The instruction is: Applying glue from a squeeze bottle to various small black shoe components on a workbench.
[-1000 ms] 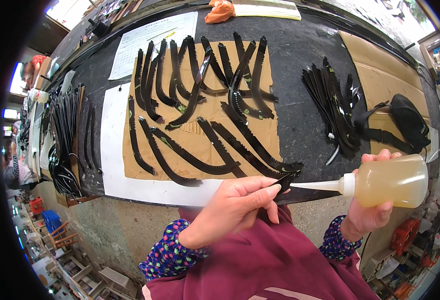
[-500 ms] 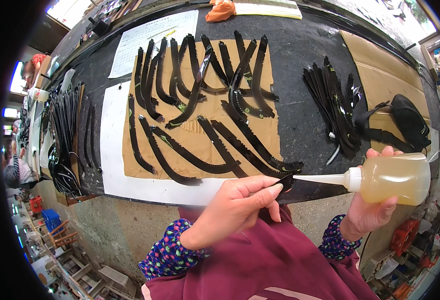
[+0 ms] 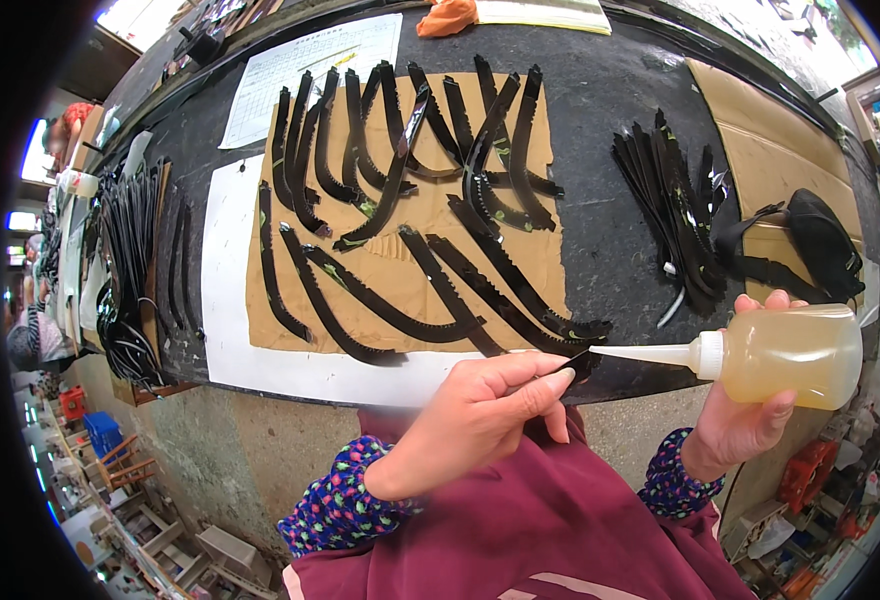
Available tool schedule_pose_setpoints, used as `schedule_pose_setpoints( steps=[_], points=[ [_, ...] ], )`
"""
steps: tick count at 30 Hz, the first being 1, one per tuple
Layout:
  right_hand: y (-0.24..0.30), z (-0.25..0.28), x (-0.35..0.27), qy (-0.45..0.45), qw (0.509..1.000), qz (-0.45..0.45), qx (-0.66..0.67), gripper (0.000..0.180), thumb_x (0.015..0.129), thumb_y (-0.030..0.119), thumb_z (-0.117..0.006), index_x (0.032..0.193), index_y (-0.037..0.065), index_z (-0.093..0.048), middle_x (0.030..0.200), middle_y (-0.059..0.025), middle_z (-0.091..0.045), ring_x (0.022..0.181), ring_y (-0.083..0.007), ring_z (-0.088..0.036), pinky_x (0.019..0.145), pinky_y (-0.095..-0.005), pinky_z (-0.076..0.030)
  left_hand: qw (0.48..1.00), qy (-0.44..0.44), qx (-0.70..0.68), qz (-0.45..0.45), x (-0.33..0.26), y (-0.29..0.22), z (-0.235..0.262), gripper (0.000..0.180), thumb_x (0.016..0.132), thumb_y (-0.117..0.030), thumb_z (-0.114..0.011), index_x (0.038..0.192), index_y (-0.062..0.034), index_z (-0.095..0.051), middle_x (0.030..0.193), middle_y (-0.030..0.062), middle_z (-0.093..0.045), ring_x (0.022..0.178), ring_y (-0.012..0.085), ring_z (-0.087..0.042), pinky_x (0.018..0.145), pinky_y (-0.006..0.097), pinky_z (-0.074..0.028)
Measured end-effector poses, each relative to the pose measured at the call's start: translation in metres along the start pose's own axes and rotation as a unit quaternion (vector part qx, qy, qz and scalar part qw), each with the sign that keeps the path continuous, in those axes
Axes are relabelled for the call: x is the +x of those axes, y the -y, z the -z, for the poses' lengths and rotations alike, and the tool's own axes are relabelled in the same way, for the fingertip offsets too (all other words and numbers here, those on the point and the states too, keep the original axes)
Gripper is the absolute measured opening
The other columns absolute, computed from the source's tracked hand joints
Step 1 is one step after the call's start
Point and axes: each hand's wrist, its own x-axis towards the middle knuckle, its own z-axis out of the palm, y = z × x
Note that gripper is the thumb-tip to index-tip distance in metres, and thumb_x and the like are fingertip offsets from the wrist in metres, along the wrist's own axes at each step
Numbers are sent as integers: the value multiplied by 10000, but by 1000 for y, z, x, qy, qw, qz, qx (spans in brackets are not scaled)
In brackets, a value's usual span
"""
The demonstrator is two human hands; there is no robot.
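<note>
My left hand [image 3: 485,425] pinches a black strip [image 3: 582,364] between thumb and fingertips at the table's front edge; most of the strip is hidden by the hand. My right hand [image 3: 735,430] wraps around a clear squeeze bottle [image 3: 792,356] of yellowish liquid, tipped on its side. Its long white nozzle [image 3: 645,353] points left, the tip at or very near the held strip; whether they touch I cannot tell. Beyond my hands, several curved black strips with toothed edges [image 3: 385,314] lie spread over a cardboard sheet [image 3: 370,290], some crossing each other.
A bundle of black strips [image 3: 665,215] lies to the right, beside a black strapped item [image 3: 822,245] on more cardboard [image 3: 755,130]. Another stack of strips [image 3: 128,250] is at the left. White paper [image 3: 228,300] sits under the cardboard sheet; a printed form [image 3: 310,75] and orange wad [image 3: 447,18] lie farther back.
The strip in my left hand has tilted and now shows a thinner edge beside the nozzle. My view has shifted slightly; both hands keep their grips.
</note>
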Motion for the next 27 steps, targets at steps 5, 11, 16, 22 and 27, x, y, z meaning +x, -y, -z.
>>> schedule_pose_setpoints(
  steps=[5, 11, 16, 22, 27],
  points=[
    [0, -1, 0, 6, 1000, -1, -6, 847, 689, 432, -699, 1302, 2, -304, 1176, -168, -459, 1047, -306, -513, 957, -443, -381, 1000, 1, -6, -1, 0, 0, 1, 265, 928, -222, -487, 1070, -15, -571, 702, 9, -603, 404, 0, -321, 360, 157, -222],
    [-2, 1, -1, 2, 1000, -4, 8, 837, 680, 423, -709, 1294, 10, -316, 1163, -151, -462, 1064, -289, -476, 942, -447, -380, 1000, -3, 4, -8, 1, 1, 1, 288, 938, -190, -467, 1121, 9, -566, 699, 52, -615, 378, 17, -367, 337, 157, -249],
    [-3, 6, -2, 18, 999, -23, 23, 841, 669, 405, -716, 1295, 15, -313, 1164, -141, -456, 1065, -283, -462, 941, -449, -373, 1000, 0, -1, -7, 1, 0, 2, 289, 942, -191, -459, 1115, 12, -569, 700, 54, -614, 373, 16, -359, 333, 158, -242],
    [-3, 8, -3, 27, 998, -35, 41, 849, 663, 391, -725, 1295, 6, -307, 1163, -133, -439, 1075, -278, -443, 945, -448, -370, 1000, -1, -3, -9, 1, 0, 2, 289, 942, -188, -455, 1112, 17, -567, 701, 59, -614, 365, 15, -355, 329, 156, -237],
    [-3, 10, -5, 26, 998, -39, 46, 834, 662, 385, -727, 1283, 2, -322, 1164, -112, -420, 1075, -269, -436, 931, -447, -384, 1000, -2, -9, -9, 1, 0, 2, 292, 941, -188, -456, 1117, 20, -562, 705, 63, -617, 363, 16, -359, 328, 156, -240]
  ],
)
